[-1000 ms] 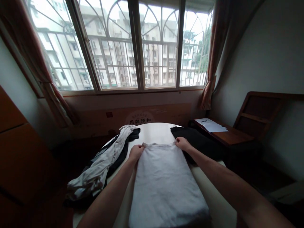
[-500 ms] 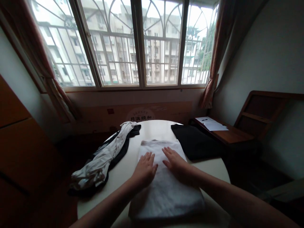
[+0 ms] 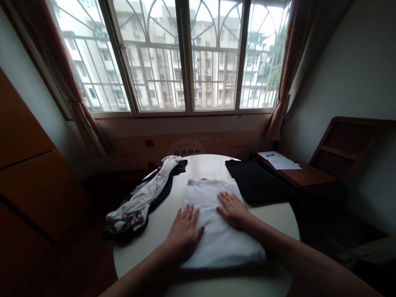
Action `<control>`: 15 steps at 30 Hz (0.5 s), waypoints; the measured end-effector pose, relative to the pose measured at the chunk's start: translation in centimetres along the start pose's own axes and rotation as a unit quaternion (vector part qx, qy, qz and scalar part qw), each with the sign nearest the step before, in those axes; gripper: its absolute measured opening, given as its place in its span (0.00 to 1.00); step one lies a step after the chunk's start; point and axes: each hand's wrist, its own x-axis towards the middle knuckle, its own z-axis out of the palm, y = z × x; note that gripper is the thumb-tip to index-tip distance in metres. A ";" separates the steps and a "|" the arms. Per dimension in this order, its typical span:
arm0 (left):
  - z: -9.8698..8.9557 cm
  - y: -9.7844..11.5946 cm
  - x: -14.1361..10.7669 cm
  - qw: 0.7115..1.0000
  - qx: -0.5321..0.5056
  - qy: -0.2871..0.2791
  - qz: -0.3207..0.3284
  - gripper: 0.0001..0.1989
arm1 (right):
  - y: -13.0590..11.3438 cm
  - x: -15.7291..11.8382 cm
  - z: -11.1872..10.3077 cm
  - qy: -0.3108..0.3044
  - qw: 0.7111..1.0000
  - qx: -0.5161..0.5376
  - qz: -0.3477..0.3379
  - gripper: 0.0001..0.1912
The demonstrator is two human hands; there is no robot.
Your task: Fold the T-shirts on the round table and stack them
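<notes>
A folded white garment, perhaps a shirt, lies flat on the round white table. My left hand rests palm down on its left edge, fingers spread. On its upper right part lies my right hand, also flat with fingers extended. Neither hand grips anything. The cloth shows soft wrinkles between the two hands, and part of its left edge is hidden under my left hand.
Rumpled white and black clothes lie along the table's left side. A folded black cloth lies at the right edge. Beyond it stands a wooden chair with white papers and a pen on it. A barred window fills the back.
My left hand has moved down and outward to the left edge of the white garment. My right hand stays near its upper right part. The view has shifted slightly.
</notes>
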 end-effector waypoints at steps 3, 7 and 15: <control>0.2 2.4 -1.2 0.996 -0.008 -0.001 0.089 0.37 | 0.0 0.0 0.0 0.013 1.000 0.003 0.003 0.35; 0.8 5.5 -3.0 0.965 -0.056 -0.061 0.248 0.38 | 0.1 -0.1 0.0 0.028 1.000 0.011 -0.001 0.33; 0.3 4.6 -3.1 0.957 -0.102 -0.103 0.252 0.34 | 0.6 -0.4 0.1 0.066 0.997 0.031 -0.023 0.28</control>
